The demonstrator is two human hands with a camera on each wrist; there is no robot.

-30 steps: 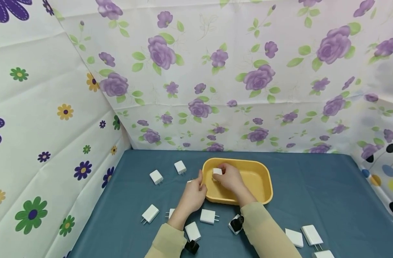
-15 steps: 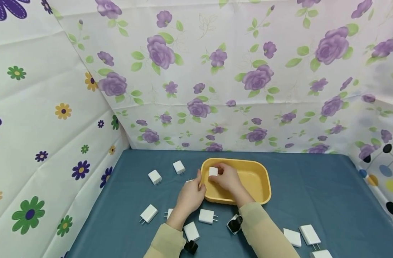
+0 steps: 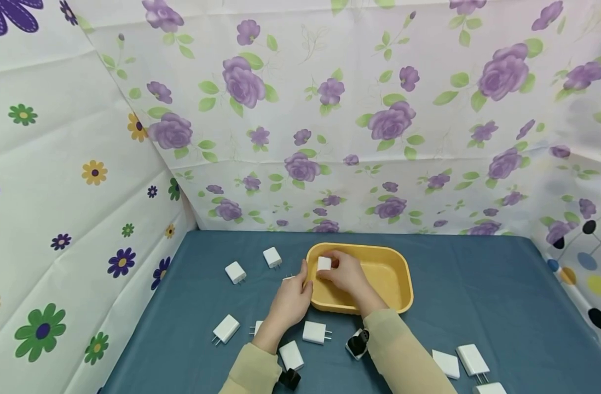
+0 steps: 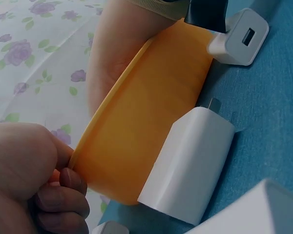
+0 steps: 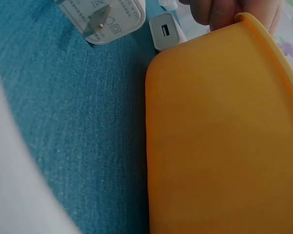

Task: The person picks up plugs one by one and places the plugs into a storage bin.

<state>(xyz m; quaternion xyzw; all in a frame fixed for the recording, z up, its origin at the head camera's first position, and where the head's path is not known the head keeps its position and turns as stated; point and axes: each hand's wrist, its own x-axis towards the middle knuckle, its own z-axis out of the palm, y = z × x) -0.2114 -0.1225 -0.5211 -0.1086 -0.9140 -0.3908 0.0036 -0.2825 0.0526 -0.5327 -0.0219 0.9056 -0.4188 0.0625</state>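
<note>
At about 4 o'clock, counting from the middle of the yellow tray [image 3: 386, 276] with 12 o'clock pointing away from the person, 3 white chargers [image 3: 473, 358] are lying on the blue tabletop [image 3: 470, 293], and the border of the head view is cutting the nearest. 2 beige sleeves [image 3: 411, 355] are showing at the near side, each having a small black piece [image 3: 289, 378] at the wrist. The right piece is covering a part of the USB charger [image 4: 241, 39] at 6 o'clock. Between 7 and 8 o'clock 2 more chargers [image 3: 314, 332] are lying, the farther being just beside the tray wall. At 8 o'clock 2 others [image 3: 226, 329] are resting, and the left wrist is partly hiding 1 of them.

The left hand [image 3: 292, 298] is pinching the tray rim near 9 o'clock, its fingers curling. The right hand [image 3: 347, 273] is holding a gripped charger [image 3: 324, 264] narrowly between its fingers, inside the tray between 9 and 10 o'clock; whether it is touching the tray floor, I cannot tell.

Also around 9 o'clock, a half-hidden charger [image 3: 288, 277] is peeping out behind the left hand, and 2 far chargers [image 3: 235, 272] are lying beyond it. Farthest, a rose-printed cloth [image 3: 300, 167] is hanging at 12 o'clock, and a daisy-printed cloth [image 3: 94, 172] at 10 o'clock.
</note>
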